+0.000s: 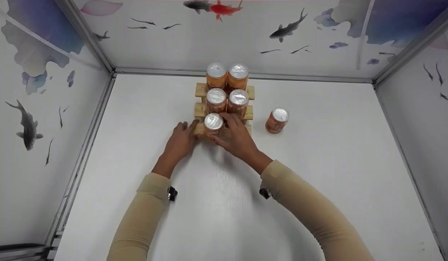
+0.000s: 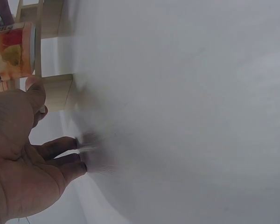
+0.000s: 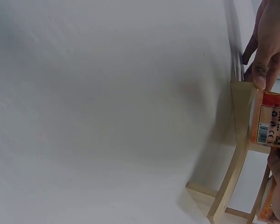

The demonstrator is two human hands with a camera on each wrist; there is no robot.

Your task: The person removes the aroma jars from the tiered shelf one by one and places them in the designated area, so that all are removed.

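A stepped wooden rack stands near the back of the white table. My right hand grips an orange-labelled can with a silvery top, thumb in front and fingers behind. That can stands upright at the left of the rack's lowest step; its barcode side shows in the right wrist view. My left hand holds the left end of the same step between thumb and forefinger. In the left wrist view its other fingers reach down to the table. Part of the right hand hides the step's right side.
Two similar cans stand on the middle step and two more on the top step. Another single can stands on the table right of the rack. Fish-patterned walls enclose the back and sides.
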